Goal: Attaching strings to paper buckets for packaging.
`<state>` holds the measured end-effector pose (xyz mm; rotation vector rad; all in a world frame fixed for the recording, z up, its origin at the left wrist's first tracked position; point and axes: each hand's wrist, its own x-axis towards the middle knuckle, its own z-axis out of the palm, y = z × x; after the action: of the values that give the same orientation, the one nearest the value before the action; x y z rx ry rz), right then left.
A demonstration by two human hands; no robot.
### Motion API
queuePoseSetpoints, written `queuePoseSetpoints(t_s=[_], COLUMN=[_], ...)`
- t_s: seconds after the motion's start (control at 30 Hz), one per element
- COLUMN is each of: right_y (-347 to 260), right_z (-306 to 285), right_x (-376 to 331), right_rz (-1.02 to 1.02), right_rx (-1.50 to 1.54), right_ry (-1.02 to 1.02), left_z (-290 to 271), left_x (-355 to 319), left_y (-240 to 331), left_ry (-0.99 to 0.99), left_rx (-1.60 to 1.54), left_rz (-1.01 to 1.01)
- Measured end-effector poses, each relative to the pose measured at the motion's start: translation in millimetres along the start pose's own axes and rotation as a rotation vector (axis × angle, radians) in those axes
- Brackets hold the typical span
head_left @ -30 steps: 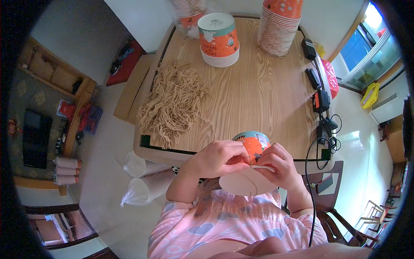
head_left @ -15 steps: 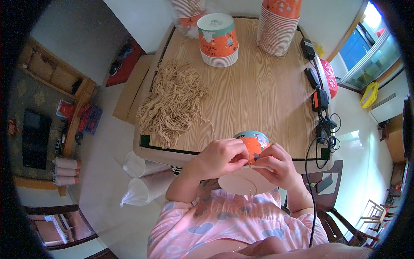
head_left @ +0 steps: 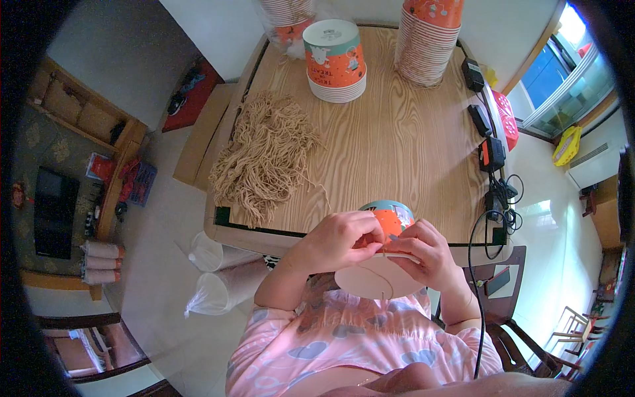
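Note:
An orange paper bucket with a teal band lies tilted at the table's front edge, its white open mouth turned toward me. A thin tan string loops across the mouth and passes the rim between my hands. My left hand is closed, thumb and forefinger pinched on the string by the rim. Opposite it, my right hand grips the bucket's rim, thumb at the mouth and fingers bent over the outside. The exact fingertip contact is partly hidden.
A heap of tan strings lies on the table's left side. Behind stand an upside-down stack of buckets, a taller stack and a bagged stack. Black adapters and cables line the right edge. Wrapped bucket stacks lie below left.
The bucket has turned slightly about its axis, so a different part of its print shows. Both hands stay at nearly the same place on the rim.

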<state>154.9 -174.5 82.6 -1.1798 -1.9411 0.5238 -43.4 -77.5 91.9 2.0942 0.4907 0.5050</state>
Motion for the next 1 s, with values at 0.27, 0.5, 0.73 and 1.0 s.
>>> queuePoseSetpoints(t_s=[0.27,0.5,0.73,1.0], right_y=[0,0,3,-2], right_z=[-1,-1,-2,4], right_x=[0,2,2,12], right_rz=[-0.009,-0.027,-0.014,0.082], right_rx=[-0.032,-0.031,0.045,-0.004], right_ry=[-0.009,-0.018,-0.028,0.101], left_z=[-1,0,1,3], left_x=[2,1,1,9], left_y=[0,3,10,10], left_ry=[0.002,0.045,0.066,0.154], left_rx=[0.022,0.144,0.18,-0.076], left_rz=[0.008,0.057,0.039,-0.081])
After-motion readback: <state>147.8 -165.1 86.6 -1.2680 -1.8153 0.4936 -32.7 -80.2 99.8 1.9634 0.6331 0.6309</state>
